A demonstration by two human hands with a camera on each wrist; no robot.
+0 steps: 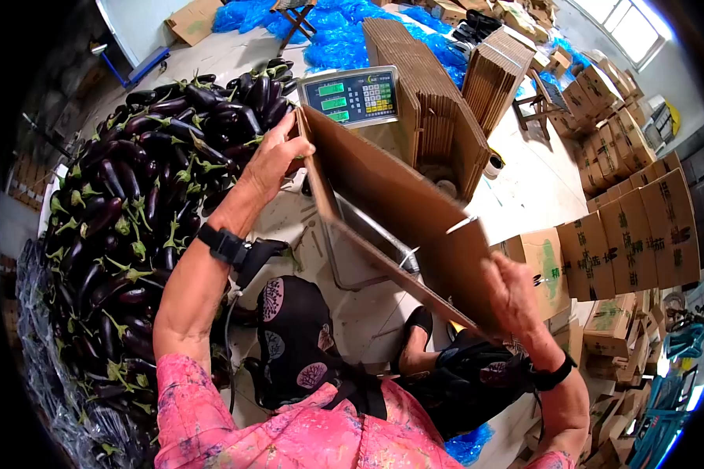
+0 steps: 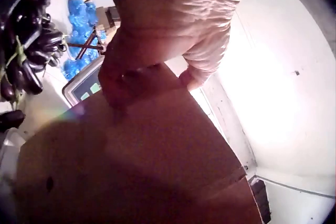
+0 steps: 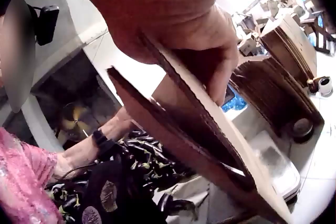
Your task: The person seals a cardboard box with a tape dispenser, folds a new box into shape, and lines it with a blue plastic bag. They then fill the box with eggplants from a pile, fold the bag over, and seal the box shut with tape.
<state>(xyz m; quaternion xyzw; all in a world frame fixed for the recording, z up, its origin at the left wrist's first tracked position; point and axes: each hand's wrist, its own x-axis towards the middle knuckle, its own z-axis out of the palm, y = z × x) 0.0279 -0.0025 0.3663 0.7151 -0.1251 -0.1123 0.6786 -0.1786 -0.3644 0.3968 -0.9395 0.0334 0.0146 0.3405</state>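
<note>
A partly opened cardboard box (image 1: pixel 391 176) spans the space between both hands, its long walls leaning apart with a narrow gap between them. My left hand (image 1: pixel 272 162) grips its far left end, thumb over the edge. At the near right end, my right hand (image 1: pixel 515 293) holds the box wall, fingers curled over it. The left wrist view shows a broad brown box wall (image 2: pixel 121 166) under the left hand (image 2: pixel 157 40). In the right wrist view the right hand (image 3: pixel 184 29) clasps one box edge (image 3: pixel 210 113). A scale display (image 1: pixel 349 97) stands just beyond the left hand.
A large heap of eggplants (image 1: pixel 145 195) lies at the left. Stacks of flat cardboard (image 1: pixel 438 102) stand ahead, past the scale. Printed cartons (image 1: pixel 633 242) line the right side. Blue plastic film (image 1: pixel 336 39) covers the floor at the back, near a folding stool (image 1: pixel 293 17).
</note>
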